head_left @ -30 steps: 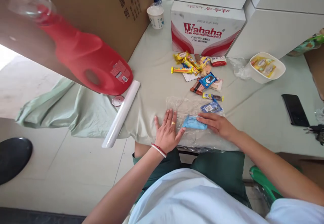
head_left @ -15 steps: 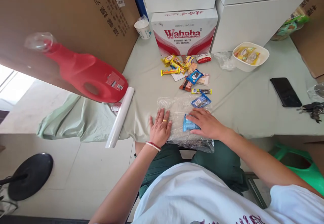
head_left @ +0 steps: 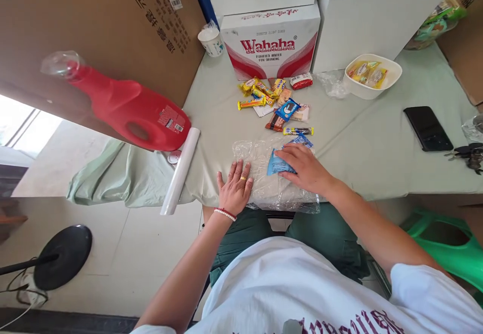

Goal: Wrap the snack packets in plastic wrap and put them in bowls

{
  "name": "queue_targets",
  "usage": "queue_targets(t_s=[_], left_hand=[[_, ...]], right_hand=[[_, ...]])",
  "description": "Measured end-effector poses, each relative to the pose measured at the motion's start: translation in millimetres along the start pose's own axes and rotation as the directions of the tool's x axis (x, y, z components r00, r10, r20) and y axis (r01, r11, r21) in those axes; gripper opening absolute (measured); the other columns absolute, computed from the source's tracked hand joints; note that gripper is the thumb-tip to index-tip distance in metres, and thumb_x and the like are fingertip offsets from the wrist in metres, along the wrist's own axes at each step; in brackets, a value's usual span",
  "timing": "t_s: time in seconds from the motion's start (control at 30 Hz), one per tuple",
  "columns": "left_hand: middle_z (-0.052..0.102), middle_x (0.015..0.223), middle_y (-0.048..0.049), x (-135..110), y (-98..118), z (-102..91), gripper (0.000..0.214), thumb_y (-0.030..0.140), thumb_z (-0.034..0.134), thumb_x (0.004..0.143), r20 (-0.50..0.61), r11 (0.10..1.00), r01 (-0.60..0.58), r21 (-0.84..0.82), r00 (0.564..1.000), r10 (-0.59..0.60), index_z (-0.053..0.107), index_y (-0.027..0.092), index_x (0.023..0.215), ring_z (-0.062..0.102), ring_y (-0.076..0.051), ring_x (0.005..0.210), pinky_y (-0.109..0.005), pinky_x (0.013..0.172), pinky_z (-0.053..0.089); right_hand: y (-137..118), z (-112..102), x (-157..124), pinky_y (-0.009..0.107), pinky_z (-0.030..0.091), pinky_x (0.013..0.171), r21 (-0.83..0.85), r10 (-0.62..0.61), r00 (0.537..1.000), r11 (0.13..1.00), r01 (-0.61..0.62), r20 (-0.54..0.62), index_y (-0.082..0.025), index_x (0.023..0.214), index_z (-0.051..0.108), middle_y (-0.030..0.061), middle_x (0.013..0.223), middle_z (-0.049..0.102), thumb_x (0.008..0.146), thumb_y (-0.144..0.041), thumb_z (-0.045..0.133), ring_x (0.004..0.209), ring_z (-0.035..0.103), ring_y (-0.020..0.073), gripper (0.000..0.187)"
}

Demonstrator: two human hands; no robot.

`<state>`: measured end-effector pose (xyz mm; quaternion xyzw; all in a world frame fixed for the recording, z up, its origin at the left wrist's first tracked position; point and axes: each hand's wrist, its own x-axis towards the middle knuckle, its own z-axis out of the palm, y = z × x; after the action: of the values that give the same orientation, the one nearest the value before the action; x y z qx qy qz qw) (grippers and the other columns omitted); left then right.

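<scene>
A sheet of clear plastic wrap (head_left: 260, 183) lies spread at the near edge of the cloth-covered table (head_left: 362, 153). My left hand (head_left: 234, 188) rests flat on its left side, fingers stretched out. My right hand (head_left: 304, 165) lies over a light blue snack packet (head_left: 274, 164) in the middle of the wrap, fingers bent onto it. Just beyond my right hand, another blue packet (head_left: 304, 140) peeks out. A pile of wrapped snacks (head_left: 277, 103) sits further back.
A roll of plastic wrap (head_left: 181, 169) and a red jug (head_left: 126, 110) lie at the table's left. A Wahaha box (head_left: 271, 47), a paper cup (head_left: 211, 39), a white bowl of snacks (head_left: 372, 75), a black phone (head_left: 427, 128) and keys (head_left: 468, 154) stand around. A green stool (head_left: 449, 246) is at right.
My right hand and the light blue packet shifted a little toward the far side of the wrap. My left hand stays flat on the wrap. The camera view drifted.
</scene>
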<state>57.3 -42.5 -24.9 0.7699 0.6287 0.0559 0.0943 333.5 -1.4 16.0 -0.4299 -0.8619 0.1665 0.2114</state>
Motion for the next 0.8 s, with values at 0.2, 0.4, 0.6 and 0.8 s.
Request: queue_targets(t_s=[0.2,0.4,0.6,0.8], left_hand=[[0.026,0.174,-0.0134,-9,-12,-3.9,0.056,0.033,0.035,0.106,-0.126,0.998,-0.004,-0.069,0.992,-0.005,0.045,0.024,0.160,0.021,-0.031,0.164,-0.068,0.128,0.017],[0.054,0.161,-0.0066,-26,-36,-14.6,0.089,0.005,0.044,0.074,0.034,0.904,-0.402,-0.148,0.911,0.411,0.042,0.026,0.161,0.038,-0.022,0.158,-0.058,0.134,0.014],[0.051,0.163,-0.0078,-21,-39,-18.7,0.063,0.015,0.051,0.087,0.162,0.880,-0.454,-0.138,0.866,0.472,0.059,0.030,0.147,0.042,-0.026,0.155,-0.060,0.132,0.015],[0.079,0.113,-0.0094,12,-25,-29.4,0.041,0.039,0.037,0.105,0.036,0.870,-0.276,-0.409,0.947,0.318,0.074,0.023,0.108,0.072,-0.022,0.112,-0.043,0.110,0.051]], right_hand=[[-11,31,8,0.066,0.028,0.126,-0.050,0.028,0.991,0.999,-0.022,0.129,-0.023,0.150,0.057,0.0168,0.159,0.049,0.096,-0.034,0.070,0.150,0.041,0.0374,0.057],[5,2,-69,0.058,0.042,0.122,0.129,-0.143,0.989,0.982,0.137,0.044,-0.028,0.158,0.047,0.0150,0.160,0.048,0.094,-0.050,0.073,0.150,0.043,0.0339,0.072],[20,17,-127,0.059,0.045,0.120,0.075,-0.063,0.996,0.995,0.058,0.058,-0.035,0.145,0.064,0.0082,0.145,0.065,0.101,-0.020,0.057,0.139,0.057,0.0273,0.047],[19,-6,-119,0.042,0.059,0.096,0.399,0.228,0.973,0.890,-0.220,0.027,-0.029,0.120,0.075,0.0062,0.110,0.078,0.106,-0.040,0.050,0.105,0.072,0.0233,0.031]])
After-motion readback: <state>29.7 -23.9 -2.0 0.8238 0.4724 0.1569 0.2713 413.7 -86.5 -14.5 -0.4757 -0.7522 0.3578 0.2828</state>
